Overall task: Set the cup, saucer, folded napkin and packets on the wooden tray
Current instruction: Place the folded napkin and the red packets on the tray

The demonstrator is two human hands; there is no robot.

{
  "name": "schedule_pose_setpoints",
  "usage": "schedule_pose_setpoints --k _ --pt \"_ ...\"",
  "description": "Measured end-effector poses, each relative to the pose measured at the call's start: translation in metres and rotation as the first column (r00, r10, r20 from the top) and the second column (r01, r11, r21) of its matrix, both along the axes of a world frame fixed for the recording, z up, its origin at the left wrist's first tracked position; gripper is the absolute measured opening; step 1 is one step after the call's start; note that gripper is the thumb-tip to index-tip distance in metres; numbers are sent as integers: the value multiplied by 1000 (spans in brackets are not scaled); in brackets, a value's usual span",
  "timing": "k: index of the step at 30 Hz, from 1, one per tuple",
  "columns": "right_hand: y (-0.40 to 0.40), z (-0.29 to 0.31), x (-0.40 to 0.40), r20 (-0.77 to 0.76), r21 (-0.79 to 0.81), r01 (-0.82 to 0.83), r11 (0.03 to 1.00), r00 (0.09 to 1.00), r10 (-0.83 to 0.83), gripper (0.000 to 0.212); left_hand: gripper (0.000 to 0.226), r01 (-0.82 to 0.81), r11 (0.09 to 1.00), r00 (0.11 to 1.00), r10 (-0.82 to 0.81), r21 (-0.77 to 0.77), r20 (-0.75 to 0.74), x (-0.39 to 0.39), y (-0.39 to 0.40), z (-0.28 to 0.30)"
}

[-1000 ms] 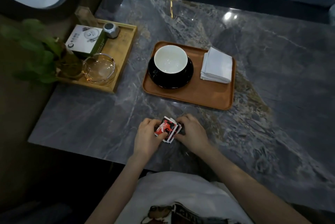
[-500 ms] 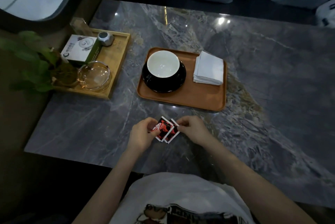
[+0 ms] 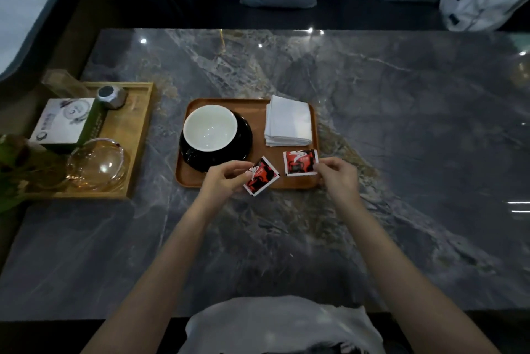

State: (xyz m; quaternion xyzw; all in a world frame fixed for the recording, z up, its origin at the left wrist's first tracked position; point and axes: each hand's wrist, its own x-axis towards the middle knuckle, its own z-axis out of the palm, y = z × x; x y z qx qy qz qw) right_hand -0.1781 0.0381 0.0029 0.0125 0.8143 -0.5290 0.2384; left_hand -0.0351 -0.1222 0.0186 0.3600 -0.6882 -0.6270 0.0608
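The left hand [image 3: 226, 178] pinches one red, black and white square packet [image 3: 261, 176] by its left corner; that packet is tilted like a diamond over the near rim of the rounded rectangular wooden tray [image 3: 258, 112], its lower corner hanging past the rim above the grey marbled stone worktop [image 3: 401, 124]. The right hand [image 3: 338, 174] grips a second red, black and white square packet [image 3: 301, 163] by its right edge, held level over the tray's near right corner; whether it touches the wood cannot be told. The two packets are apart, between the hands. Just beyond the left hand, the white round cup [image 3: 210, 127] sits on the glossy black round saucer [image 3: 243, 138] on the tray's left half. Just beyond the right hand's packet, the white folded napkin [image 3: 288, 121] lies on the tray's right half. Well to the left of the left hand stands a lighter square bamboo tray [image 3: 140, 124] carrying a clear glass ashtray [image 3: 97, 164], a white and green box [image 3: 67, 122] and a small faceted metal object [image 3: 111, 97].
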Motion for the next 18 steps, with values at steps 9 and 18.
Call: schedule_pose_setpoints --k 9,18 --pt "-6 -8 -4 -124 207 -164 964 973 193 12 23 158 968 981 -131 -194 142 -58 0 -3" --pt "-2 -12 0 -259 604 -236 761 845 468 20 17 218 945 964 -170 -244 203 -74 -2 -11"
